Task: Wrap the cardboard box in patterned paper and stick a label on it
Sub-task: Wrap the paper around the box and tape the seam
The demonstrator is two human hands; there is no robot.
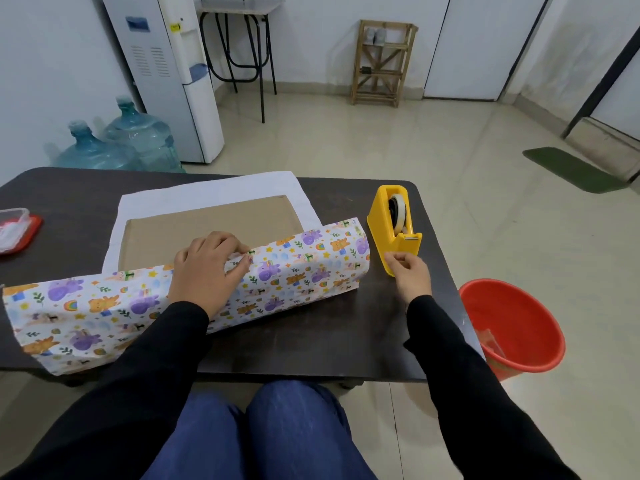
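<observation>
Only just begun: the box [207,230] lies in the middle of the bench [311,334] on the paper [294,271], the left hand [204,271] grips the near flap over it, the right hand [410,275] by the yellow tape holder [391,230] may pinch tape, I cannot tell; taping, other sides and label remain.

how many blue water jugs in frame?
2. Translucent blue plastic water jugs on the floor beside the white water dispenser: one in front, one behind it. Dark table may hide more.

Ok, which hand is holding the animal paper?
The left hand holds the patterned paper folded over the cardboard box. The right hand is off the paper, beside the yellow tape dispenser.
</observation>
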